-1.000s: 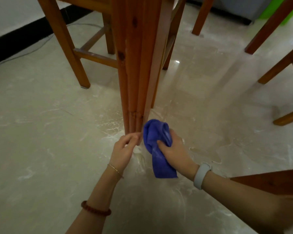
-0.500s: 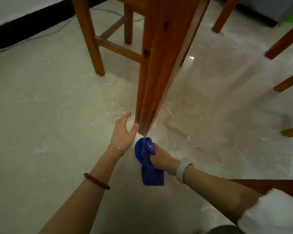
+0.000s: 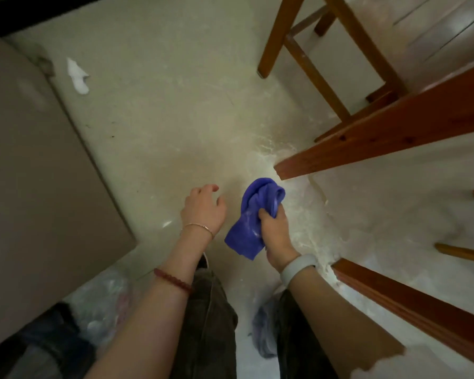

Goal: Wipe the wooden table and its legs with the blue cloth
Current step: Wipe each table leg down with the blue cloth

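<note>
Starting far left at nine o'clock: a big grey-brown panel point(image 3: 39, 170) filling that edge. Up at eleven o'clock, a scrap of white paper point(image 3: 78, 76) lying on the pale floor point(image 3: 159, 110), well apart from everything else.

Moving in toward centre: left hand point(image 3: 204, 210) hovering over the floor, fingers loosely curled, holding nothing, touching nothing that can be made out. Thin bracelet point(image 3: 197, 227) at the wrist, dark red bead band point(image 3: 173, 279) further down the forearm toward seven o'clock.

Just right of centre now: right hand point(image 3: 275, 231) gripping the blue cloth point(image 3: 253, 217), fingers and thumb wrapped tight around its bunched middle. Cloth bulging out above the fist toward twelve o'clock, a flap hanging out at eight o'clock. White wristband point(image 3: 298, 266) sitting below the hand.

Right beside the cloth, at one o'clock from it: the foot of a wooden table leg point(image 3: 367, 143), slanting away toward three o'clock. Cloth top very near that foot, not touching it as far as can be seen.

At five o'clock, a second wooden leg point(image 3: 411, 305) running to the lower right corner. Up at one o'clock, a wooden chair frame point(image 3: 309, 64) standing on the floor.

Down at six o'clock, dark trousers point(image 3: 208, 324).
</note>
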Demonstrator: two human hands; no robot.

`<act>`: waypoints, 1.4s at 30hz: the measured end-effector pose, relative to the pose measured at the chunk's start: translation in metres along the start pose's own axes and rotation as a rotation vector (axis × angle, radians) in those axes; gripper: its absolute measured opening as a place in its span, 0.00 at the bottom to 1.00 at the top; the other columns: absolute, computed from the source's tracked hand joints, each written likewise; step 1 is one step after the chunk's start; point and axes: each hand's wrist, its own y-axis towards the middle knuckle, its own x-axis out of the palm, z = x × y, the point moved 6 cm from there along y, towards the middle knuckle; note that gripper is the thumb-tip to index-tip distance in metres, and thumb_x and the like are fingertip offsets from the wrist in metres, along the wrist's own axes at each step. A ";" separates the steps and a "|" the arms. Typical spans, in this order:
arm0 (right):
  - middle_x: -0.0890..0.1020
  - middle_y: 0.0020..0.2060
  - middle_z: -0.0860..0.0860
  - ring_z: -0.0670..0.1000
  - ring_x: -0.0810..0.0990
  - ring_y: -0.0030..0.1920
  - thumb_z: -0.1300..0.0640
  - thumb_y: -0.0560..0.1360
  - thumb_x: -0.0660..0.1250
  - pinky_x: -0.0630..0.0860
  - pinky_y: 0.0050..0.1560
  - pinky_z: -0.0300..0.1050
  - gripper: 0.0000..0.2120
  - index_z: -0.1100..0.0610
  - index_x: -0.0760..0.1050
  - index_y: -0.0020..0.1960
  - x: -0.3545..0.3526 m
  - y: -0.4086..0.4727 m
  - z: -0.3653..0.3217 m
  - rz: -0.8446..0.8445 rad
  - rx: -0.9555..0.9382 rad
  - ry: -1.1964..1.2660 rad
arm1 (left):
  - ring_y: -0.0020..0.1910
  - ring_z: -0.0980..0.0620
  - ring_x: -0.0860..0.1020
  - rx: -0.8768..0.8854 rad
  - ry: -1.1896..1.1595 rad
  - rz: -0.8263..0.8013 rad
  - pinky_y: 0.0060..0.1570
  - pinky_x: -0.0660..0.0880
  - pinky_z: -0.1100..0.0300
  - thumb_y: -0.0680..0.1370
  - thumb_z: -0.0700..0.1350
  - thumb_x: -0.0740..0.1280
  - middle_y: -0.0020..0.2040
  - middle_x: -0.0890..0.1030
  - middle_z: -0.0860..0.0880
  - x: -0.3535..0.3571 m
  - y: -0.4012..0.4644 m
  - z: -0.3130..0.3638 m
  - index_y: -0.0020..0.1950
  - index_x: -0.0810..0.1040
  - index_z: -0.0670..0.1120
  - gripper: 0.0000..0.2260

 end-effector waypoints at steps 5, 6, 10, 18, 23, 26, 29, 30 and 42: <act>0.76 0.43 0.51 0.53 0.76 0.45 0.67 0.77 0.56 0.73 0.49 0.50 0.14 0.54 0.70 0.58 0.007 -0.060 -0.054 0.056 0.035 -0.048 | 0.61 0.44 0.71 -0.096 -0.123 0.043 0.61 0.66 0.55 0.77 0.42 0.59 0.63 0.72 0.41 -0.074 -0.051 0.024 0.64 0.71 0.43 0.15; 0.76 0.43 0.50 0.52 0.76 0.44 0.67 0.77 0.56 0.74 0.48 0.48 0.15 0.55 0.70 0.60 0.008 -0.067 -0.068 0.059 0.026 -0.067 | 0.61 0.45 0.71 -0.115 -0.154 0.050 0.60 0.66 0.56 0.77 0.42 0.59 0.63 0.72 0.42 -0.089 -0.057 0.030 0.64 0.71 0.43 0.15; 0.75 0.40 0.48 0.45 0.74 0.39 0.68 0.77 0.54 0.71 0.35 0.31 0.17 0.54 0.68 0.62 0.013 -0.077 -0.126 0.023 -0.019 -0.113 | 0.62 0.43 0.70 -0.126 -0.154 0.089 0.60 0.66 0.55 0.78 0.42 0.59 0.63 0.71 0.41 -0.143 -0.059 0.058 0.63 0.72 0.43 0.14; 0.75 0.53 0.54 0.52 0.75 0.49 0.64 0.77 0.55 0.69 0.47 0.42 0.22 0.49 0.64 0.69 0.011 -0.077 -0.239 0.037 -0.044 -0.199 | 0.62 0.44 0.70 0.079 -0.001 0.006 0.63 0.66 0.53 0.78 0.44 0.59 0.62 0.72 0.42 -0.223 -0.033 0.163 0.63 0.72 0.43 0.14; 0.75 0.53 0.55 0.52 0.76 0.48 0.62 0.77 0.56 0.69 0.40 0.36 0.19 0.51 0.65 0.67 0.000 -0.061 -0.304 0.095 -0.040 -0.152 | 0.62 0.44 0.70 0.221 0.112 -0.051 0.62 0.66 0.53 0.78 0.43 0.60 0.61 0.73 0.42 -0.259 -0.006 0.236 0.63 0.72 0.43 0.14; 0.75 0.54 0.58 0.53 0.76 0.46 0.61 0.77 0.57 0.70 0.41 0.40 0.19 0.52 0.65 0.68 -0.008 -0.048 -0.333 0.155 -0.022 -0.143 | 0.61 0.45 0.71 0.296 0.183 -0.098 0.60 0.68 0.53 0.78 0.44 0.60 0.61 0.73 0.42 -0.271 0.020 0.277 0.64 0.71 0.43 0.15; 0.74 0.54 0.58 0.54 0.75 0.46 0.61 0.77 0.57 0.69 0.43 0.42 0.21 0.50 0.64 0.69 -0.017 -0.044 -0.354 0.211 0.015 -0.086 | 0.60 0.47 0.72 0.404 0.222 -0.143 0.57 0.67 0.58 0.78 0.44 0.60 0.61 0.73 0.44 -0.277 0.034 0.321 0.65 0.71 0.43 0.15; 0.74 0.54 0.58 0.54 0.75 0.46 0.62 0.77 0.57 0.69 0.42 0.41 0.22 0.49 0.63 0.69 -0.021 -0.042 -0.361 0.240 0.023 -0.063 | 0.60 0.47 0.72 0.449 0.242 -0.165 0.57 0.67 0.58 0.78 0.44 0.60 0.61 0.73 0.44 -0.277 0.039 0.337 0.65 0.71 0.43 0.15; 0.69 0.62 0.58 0.59 0.72 0.59 0.61 0.77 0.58 0.66 0.59 0.45 0.26 0.50 0.59 0.73 -0.023 -0.033 -0.388 0.731 0.309 0.333 | 0.63 0.51 0.69 0.960 0.617 -0.674 0.62 0.65 0.59 0.79 0.45 0.59 0.65 0.70 0.47 -0.243 0.056 0.485 0.66 0.69 0.46 0.16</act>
